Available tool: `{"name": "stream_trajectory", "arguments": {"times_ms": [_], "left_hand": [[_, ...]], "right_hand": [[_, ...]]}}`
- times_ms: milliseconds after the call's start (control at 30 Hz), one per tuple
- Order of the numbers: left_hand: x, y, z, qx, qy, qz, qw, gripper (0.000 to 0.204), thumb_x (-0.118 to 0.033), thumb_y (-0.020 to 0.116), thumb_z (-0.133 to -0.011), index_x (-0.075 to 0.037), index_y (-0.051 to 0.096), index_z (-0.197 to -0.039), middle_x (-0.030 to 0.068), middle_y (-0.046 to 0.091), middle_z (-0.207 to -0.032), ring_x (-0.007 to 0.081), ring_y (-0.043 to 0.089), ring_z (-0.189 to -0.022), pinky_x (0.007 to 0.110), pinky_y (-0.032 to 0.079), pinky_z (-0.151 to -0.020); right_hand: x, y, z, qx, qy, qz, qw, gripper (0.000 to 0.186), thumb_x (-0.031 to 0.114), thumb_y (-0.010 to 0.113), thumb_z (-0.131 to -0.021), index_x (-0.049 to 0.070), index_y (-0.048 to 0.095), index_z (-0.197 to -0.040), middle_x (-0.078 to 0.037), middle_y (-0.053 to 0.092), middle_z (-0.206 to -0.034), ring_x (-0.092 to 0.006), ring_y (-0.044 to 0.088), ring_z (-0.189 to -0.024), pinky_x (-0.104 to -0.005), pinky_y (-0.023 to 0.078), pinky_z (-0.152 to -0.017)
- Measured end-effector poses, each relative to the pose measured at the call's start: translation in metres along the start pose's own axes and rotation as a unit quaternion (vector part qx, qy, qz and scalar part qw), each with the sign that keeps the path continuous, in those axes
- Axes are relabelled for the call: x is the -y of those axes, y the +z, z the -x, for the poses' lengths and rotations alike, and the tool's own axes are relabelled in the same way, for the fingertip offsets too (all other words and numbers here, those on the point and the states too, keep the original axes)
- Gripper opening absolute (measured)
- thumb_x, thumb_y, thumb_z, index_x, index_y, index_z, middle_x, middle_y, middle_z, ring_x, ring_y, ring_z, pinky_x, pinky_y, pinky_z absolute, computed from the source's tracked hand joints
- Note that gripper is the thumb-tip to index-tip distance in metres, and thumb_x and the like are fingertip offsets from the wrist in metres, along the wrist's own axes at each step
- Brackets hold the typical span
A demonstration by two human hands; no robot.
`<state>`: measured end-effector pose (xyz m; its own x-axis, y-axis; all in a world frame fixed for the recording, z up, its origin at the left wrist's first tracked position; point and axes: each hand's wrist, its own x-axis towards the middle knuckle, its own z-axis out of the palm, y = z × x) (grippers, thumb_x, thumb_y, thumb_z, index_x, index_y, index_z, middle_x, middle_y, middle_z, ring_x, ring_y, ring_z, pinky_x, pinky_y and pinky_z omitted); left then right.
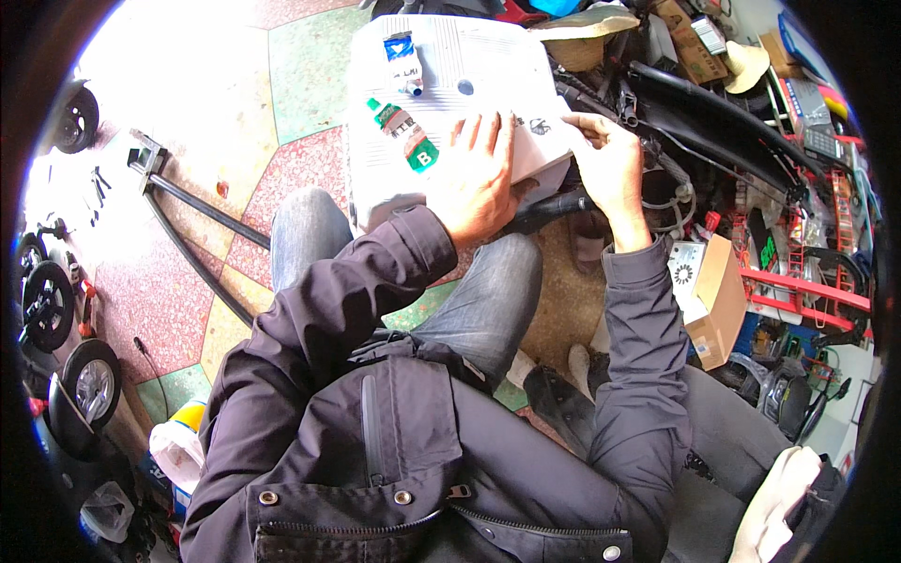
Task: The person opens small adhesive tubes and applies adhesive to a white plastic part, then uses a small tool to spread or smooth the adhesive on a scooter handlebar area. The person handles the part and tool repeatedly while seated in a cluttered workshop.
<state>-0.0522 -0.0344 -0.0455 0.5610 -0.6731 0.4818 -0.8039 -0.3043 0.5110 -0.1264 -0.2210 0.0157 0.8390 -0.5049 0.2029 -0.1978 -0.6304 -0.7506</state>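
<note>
My left hand lies flat with its fingers stretched out on a white sheet-like piece with small dark marks. At that piece's right edge, the thumb and forefinger of my right hand pinch together on its corner. Under it is a ribbed white plastic surface in front of my knees. Left of my left hand lies a green and white tube, tilted. Farther away is a blue and white tube with its cap toward me. A small dark round spot shows on the white surface.
A black frame tube lies on the tiled floor to the left, beside several wheels. At right stand an open cardboard box, red metal racks and long black curved parts. A straw hat is at the far side.
</note>
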Motion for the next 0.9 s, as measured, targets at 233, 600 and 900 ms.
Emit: {"name": "stream_trajectory", "arguments": {"times_ms": [233, 600, 900], "left_hand": [[0.0, 0.002, 0.0, -0.008, 0.002, 0.003, 1.0, 0.091, -0.037, 0.083, -0.081, 0.013, 0.043, -0.145, 0.0313, 0.05, -0.143, 0.0456, 0.047, -0.135, 0.056, 0.033, -0.118], [-0.002, 0.001, 0.0, -0.011, -0.001, -0.005, 1.0, 0.091, -0.037, 0.084, -0.08, 0.013, 0.045, -0.146, 0.0307, 0.049, -0.142, 0.0456, 0.046, -0.136, 0.056, 0.033, -0.118], [0.001, 0.004, 0.0, -0.001, 0.003, 0.002, 1.0, 0.089, -0.036, 0.08, -0.084, 0.012, 0.042, -0.147, 0.033, 0.048, -0.146, 0.0465, 0.046, -0.137, 0.056, 0.032, -0.117]], "right_hand": [[-0.015, 0.0, -0.002, -0.001, 0.073, -0.073, 0.995, 0.019, 0.002, 0.073, -0.094, -0.006, 0.076, -0.111, -0.01, 0.079, -0.102, -0.0109, 0.072, -0.089, -0.0262, 0.058, -0.084], [-0.017, 0.004, -0.006, -0.001, 0.046, -0.002, 0.999, 0.022, 0.006, 0.078, -0.093, -0.006, 0.077, -0.112, -0.008, 0.079, -0.101, -0.0102, 0.071, -0.088, -0.0253, 0.057, -0.082], [-0.014, 0.008, -0.012, 0.034, 0.022, 0.021, 0.999, 0.02, 0.008, 0.076, -0.094, -0.004, 0.078, -0.109, -0.009, 0.08, -0.095, -0.0102, 0.072, -0.084, -0.0263, 0.057, -0.078]]}}
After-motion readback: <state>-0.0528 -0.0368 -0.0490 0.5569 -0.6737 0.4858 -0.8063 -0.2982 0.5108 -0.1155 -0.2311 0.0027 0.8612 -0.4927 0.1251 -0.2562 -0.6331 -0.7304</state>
